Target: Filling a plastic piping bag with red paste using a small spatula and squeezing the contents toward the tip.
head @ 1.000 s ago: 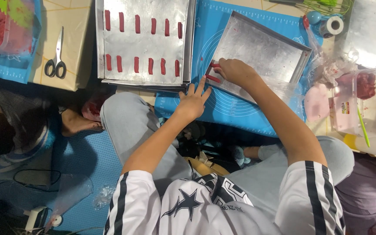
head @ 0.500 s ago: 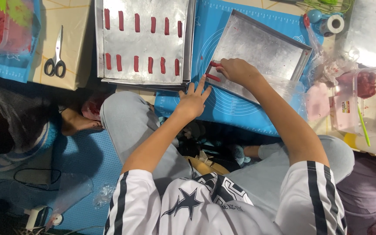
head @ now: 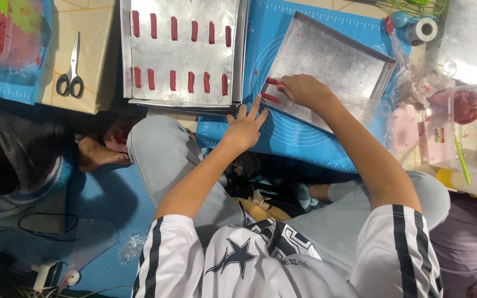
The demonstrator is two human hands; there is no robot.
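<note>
The right hand (head: 303, 90) rested over the near-left corner of an empty metal tray (head: 332, 60), its fingers curled and pinching one of the red strips (head: 272, 81) by its right end, while a second red strip (head: 270, 99) lay just nearer, touching or almost touching the tray's near-left rim. Both strips pointed left from the knuckles, their long axes running roughly left to right with a slight slant, so this hand was plainly the closer one. The left hand (head: 245, 126) lay released, palm down with fingers spread, on the blue mat (head: 282, 135) just near and left of the strips, holding nothing. The strips looked short, narrow and deep red, soft rather than stiff by my guess. The tray sat tilted on the mat, its dull silver floor bare apart from that corner. To the left, a second tray (head: 180, 52) carried two rows of like red strips set upright side by side. Farther left lay scissors (head: 71, 69) on a tan board. At far right were a roll of tape (head: 422, 28) and a clear tub (head: 459, 127) with red filling.
</note>
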